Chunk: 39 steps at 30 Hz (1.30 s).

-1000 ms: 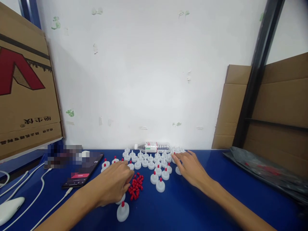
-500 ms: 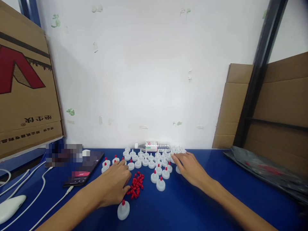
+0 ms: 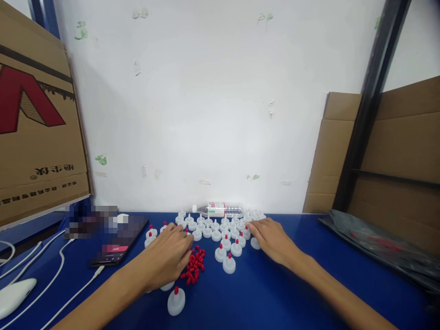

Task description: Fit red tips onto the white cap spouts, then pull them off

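White nozzle caps [image 3: 216,235] stand in a crowd on the blue table, several of them with red tips. My right hand [image 3: 271,239] reaches in at their right side, fingers drawn together at the red tip of a nozzle cap [image 3: 246,233]. Over the left part of the group is my left hand [image 3: 168,256], its fingers curled down; what is at the fingertips is hidden. Beside it lies a heap of small red tip caps [image 3: 195,263]. One red-tipped nozzle cap [image 3: 176,302] stands in front of that hand, and another is partly covered by the wrist.
A clear plastic bottle [image 3: 220,210] lies along the white wall behind the caps. To the left are a dark phone [image 3: 120,243], white cables [image 3: 62,261] and a white device [image 3: 15,298]. A grey plastic bag [image 3: 374,243] lies at the right, with cardboard [image 3: 333,151] behind.
My left hand has shifted slightly right and up, uncovering part of a white cap near its wrist. A red tip now shows on the nozzle cap by my right fingertips.
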{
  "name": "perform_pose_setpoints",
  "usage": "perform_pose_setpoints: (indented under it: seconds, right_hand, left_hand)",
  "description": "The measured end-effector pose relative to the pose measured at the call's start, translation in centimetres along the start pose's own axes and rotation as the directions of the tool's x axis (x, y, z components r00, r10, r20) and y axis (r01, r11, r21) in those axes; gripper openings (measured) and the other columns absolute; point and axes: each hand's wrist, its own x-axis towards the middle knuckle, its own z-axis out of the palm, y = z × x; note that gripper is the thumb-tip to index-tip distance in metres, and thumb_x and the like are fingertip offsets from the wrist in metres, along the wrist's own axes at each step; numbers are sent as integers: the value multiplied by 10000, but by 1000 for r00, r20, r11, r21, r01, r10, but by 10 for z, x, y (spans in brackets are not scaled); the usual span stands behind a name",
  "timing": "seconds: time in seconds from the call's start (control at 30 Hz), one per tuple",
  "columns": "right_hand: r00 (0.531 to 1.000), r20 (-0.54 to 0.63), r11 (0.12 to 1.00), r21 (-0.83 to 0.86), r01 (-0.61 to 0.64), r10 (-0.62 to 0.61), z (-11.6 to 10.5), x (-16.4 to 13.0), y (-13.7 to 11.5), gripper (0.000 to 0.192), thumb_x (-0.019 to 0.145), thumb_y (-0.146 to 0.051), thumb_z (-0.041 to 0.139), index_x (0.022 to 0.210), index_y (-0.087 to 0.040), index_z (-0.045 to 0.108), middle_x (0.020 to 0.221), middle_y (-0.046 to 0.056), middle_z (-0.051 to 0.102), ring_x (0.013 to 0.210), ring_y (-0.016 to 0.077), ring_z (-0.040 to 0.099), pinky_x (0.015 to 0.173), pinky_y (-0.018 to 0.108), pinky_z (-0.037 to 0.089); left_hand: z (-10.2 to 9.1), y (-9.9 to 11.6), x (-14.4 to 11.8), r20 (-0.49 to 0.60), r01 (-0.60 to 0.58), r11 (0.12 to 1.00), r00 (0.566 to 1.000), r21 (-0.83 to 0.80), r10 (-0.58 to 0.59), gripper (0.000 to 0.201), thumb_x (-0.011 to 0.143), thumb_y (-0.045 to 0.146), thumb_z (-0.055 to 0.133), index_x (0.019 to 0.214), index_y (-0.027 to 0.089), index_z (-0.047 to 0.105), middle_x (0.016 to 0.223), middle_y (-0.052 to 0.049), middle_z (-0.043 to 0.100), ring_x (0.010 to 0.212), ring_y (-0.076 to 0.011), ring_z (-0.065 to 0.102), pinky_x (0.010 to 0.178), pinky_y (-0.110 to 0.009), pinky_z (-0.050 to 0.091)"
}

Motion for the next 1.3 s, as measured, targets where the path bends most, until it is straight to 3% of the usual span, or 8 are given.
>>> perform_pose_setpoints:
  seconds: [0.27, 0.43, 0.53, 0.63, 0.73, 0.93, 1.07, 1.3]
  right_hand:
    - [998, -59, 999, 42, 31, -28, -4, 2, 0, 467, 1095, -438, 334, 1028, -200, 730, 1024, 99, 765, 1040, 297, 689, 946, 453, 484]
    - [989, -132, 994, 72, 79, -69, -20, -2, -23, 211, 1018, -402, 559, 1071, -223, 655, 1055, 81, 731, 911, 265, 701, 801, 399, 544]
    - [959, -147, 954, 139, 264, -244, -24, -10, -47, 107, 1036, -289, 541, 1088, -241, 621, 1099, 49, 712, 951, 214, 694, 811, 349, 550]
    - [873, -162, 852, 197, 485, -459, -24, -18, -67, 128, 1049, -209, 510, 1132, -236, 603, 1144, 46, 707, 1061, 198, 671, 927, 363, 529]
    - [827, -143, 791, 243, 562, -544, -23, -23, -75, 146, 1035, -197, 544, 1168, -234, 593, 1127, 42, 714, 1080, 191, 666, 958, 356, 526]
    - [841, -157, 793, 279, 541, -518, -18, -26, -71, 240, 1030, -192, 553, 1265, -245, 544, 1204, 67, 681, 1102, 197, 654, 952, 347, 547]
    - [827, -187, 774, 291, 562, -530, -16, -28, -74, 288, 1039, -195, 545, 1318, -255, 502, 1241, 69, 692, 1142, 210, 652, 989, 374, 538]
    - [822, -211, 762, 309, 569, -528, -17, -30, -79, 342, 1048, -148, 483, 1372, -258, 471, 1282, 84, 689, 1196, 218, 640, 1032, 400, 523]
  left_hand:
    - [8, 1, 2, -116, -86, 995, 990, -50, 80, 206, 938, 34, 492, 962, 183, 632, 947, -63, 679, 929, -263, 577, 873, -435, 397]
    - [15, 0, 3, -253, -134, 987, 961, -85, 108, 255, 937, 16, 495, 1057, 180, 649, 1030, -84, 667, 985, -277, 546, 859, -431, 431]
    - [18, 1, 4, -353, -194, 974, 925, -113, 143, 270, 946, -9, 481, 1046, 181, 645, 1055, -89, 654, 981, -263, 538, 821, -389, 464]
    - [20, 1, 4, -404, -235, 964, 899, -124, 167, 358, 922, -62, 467, 1114, 198, 621, 1106, -88, 645, 1006, -260, 551, 810, -367, 478]
    - [22, 1, 3, -421, -260, 954, 890, -149, 177, 398, 934, -74, 447, 1168, 216, 587, 1151, -81, 656, 990, -239, 597, 817, -354, 480]
    - [29, 5, 6, -489, -322, 939, 842, -119, 227, 222, 1036, 74, 491, 1213, 188, 561, 972, -57, 696, 854, -235, 621, 773, -386, 453]
    - [32, 9, 7, -544, -375, 924, 791, -72, 279, 339, 993, -12, 435, 1221, 189, 583, 989, -72, 676, 815, -221, 567, 716, -357, 438]
    - [32, 11, 6, -489, -379, 923, 819, -68, 300, 598, 873, -135, 384, 1346, 196, 542, 1033, -89, 649, 823, -226, 529, 716, -359, 422]
